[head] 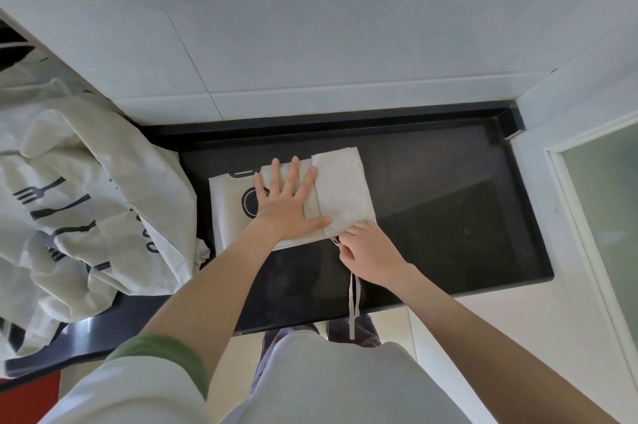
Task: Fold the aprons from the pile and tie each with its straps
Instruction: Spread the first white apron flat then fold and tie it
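White sleeve (145, 389) nearest; left hand (286, 206) spread flat on folded apron (345, 188), right hand (369, 254) pinching its straps (354, 299).

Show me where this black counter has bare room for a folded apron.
Best: the bare counter right of the folded apron, up to the raised right rim. A narrow strip lies behind it. Crowded: the apron pile at left; the left hand and right hand at the middle.
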`<action>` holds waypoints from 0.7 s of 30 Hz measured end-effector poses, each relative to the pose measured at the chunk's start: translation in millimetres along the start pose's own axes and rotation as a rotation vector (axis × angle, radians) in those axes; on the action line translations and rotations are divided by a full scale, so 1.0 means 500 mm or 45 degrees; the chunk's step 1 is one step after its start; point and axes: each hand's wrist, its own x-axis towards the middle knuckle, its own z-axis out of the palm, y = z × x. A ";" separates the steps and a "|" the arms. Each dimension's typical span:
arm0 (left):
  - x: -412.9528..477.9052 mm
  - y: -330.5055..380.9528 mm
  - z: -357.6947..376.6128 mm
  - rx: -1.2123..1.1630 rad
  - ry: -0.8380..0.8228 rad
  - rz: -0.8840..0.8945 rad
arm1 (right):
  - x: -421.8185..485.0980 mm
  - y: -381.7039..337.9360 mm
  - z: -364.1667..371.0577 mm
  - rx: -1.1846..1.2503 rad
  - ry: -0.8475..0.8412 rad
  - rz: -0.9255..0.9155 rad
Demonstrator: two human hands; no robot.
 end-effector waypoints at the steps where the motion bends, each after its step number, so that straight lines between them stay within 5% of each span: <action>1: 0.001 -0.001 0.001 0.002 0.002 0.003 | -0.001 -0.002 -0.002 -0.006 -0.012 0.003; 7: -0.002 -0.004 -0.001 -0.025 -0.014 0.033 | 0.005 -0.023 -0.005 0.050 -0.065 -0.054; 11: -0.021 -0.026 -0.012 -0.499 0.217 0.081 | 0.011 -0.025 -0.003 0.070 -0.087 -0.019; 15: -0.049 -0.062 -0.004 -0.280 0.510 0.002 | 0.019 -0.027 -0.005 0.113 0.308 0.014; 18: -0.064 -0.087 0.014 -0.173 0.331 -0.007 | 0.043 -0.020 -0.013 0.141 0.547 0.384; 21: -0.066 -0.095 0.033 -0.078 0.228 -0.010 | 0.065 -0.005 -0.021 0.244 0.510 0.798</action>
